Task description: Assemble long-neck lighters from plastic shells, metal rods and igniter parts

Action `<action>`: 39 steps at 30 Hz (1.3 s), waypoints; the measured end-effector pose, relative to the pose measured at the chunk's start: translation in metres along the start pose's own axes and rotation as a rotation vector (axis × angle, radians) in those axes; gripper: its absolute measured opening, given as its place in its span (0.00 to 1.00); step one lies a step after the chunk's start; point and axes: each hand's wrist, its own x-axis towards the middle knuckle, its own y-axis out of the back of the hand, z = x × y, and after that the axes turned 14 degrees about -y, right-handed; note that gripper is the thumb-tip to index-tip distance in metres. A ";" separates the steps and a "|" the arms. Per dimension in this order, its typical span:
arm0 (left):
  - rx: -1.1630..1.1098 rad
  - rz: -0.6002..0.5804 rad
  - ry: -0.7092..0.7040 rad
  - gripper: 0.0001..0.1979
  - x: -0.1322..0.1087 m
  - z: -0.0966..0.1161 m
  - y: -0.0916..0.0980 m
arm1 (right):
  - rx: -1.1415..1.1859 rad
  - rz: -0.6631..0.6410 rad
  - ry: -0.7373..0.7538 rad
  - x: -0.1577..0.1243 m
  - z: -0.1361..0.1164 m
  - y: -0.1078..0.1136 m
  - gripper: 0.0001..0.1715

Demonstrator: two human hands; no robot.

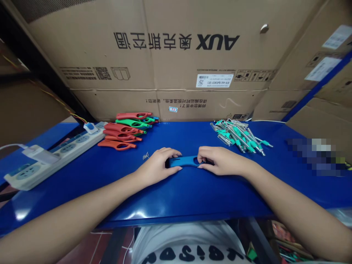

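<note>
I see left hand (157,164) at 9, right hand (220,161) at 3 o'clock — fingers clamped on blue handle (184,161) ends; seems light, stiff.

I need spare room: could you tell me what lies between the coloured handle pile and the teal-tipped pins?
Only bare blue tabletop, seen in the head view.

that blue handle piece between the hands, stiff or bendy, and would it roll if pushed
Probably stiff: the blue handle looks like moulded plastic, pinched at its ends by the left hand and right hand. Likely light: thin, with a cut-out hole. Lying flat on the glossy table, it should slide, not roll.
</note>
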 end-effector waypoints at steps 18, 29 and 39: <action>0.039 0.009 0.103 0.25 -0.001 -0.013 0.008 | 0.267 0.251 -0.105 -0.003 0.018 0.021 0.17; 0.123 0.021 -0.115 0.13 0.002 0.005 0.015 | -0.001 0.141 -0.083 0.010 0.012 -0.010 0.23; 0.184 -0.183 -0.181 0.14 -0.005 0.008 0.012 | -0.130 0.537 -0.619 -0.009 0.081 0.054 0.15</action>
